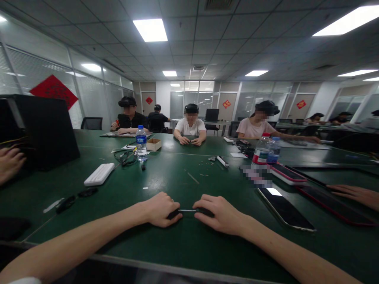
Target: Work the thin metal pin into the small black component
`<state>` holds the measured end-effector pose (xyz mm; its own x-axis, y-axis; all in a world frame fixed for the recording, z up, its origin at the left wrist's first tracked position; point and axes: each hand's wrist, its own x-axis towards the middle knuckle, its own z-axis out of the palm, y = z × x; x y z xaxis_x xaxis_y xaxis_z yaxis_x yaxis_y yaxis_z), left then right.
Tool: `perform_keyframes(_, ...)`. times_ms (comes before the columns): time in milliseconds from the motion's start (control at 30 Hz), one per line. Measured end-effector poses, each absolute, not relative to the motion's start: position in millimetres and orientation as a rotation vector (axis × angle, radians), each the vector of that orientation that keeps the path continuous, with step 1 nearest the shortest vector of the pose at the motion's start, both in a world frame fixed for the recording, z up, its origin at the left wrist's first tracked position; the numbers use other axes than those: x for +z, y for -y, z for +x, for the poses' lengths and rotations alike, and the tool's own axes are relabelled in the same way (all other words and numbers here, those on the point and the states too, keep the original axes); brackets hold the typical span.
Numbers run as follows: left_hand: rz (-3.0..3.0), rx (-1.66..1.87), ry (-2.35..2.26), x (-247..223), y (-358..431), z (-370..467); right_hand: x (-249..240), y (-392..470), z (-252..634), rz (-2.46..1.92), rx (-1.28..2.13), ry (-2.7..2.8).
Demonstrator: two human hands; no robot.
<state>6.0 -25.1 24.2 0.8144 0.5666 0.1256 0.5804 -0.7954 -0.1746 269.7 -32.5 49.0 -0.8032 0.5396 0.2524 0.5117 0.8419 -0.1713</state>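
My left hand (162,210) and my right hand (215,213) face each other low over the green table (166,252). Between them runs a thin, pale metallic rod with dark ends (187,210), held level. Its left dark end is closed in my left fingers, the right dark end in my right fingers. My hands hide part of both ends, so I cannot tell its exact kind. To the right of my right hand lies a black-screened phone (286,209).
Left stand a white box-like device (100,174), a water bottle (142,142), black cables (124,157) and a small open box (154,144). Bottles (261,150) and a pink-edged phone (288,174) are right. Other people's hands show at left (11,165) and right (355,194); people sit opposite.
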Motion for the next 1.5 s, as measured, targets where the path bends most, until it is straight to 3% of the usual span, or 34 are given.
perform_keyframes(1500, -2.811, -0.112, 0.871, 23.3, 23.2, 4.7, 51.2, 35.5, 269.1, -0.773, 0.106, 2.752)
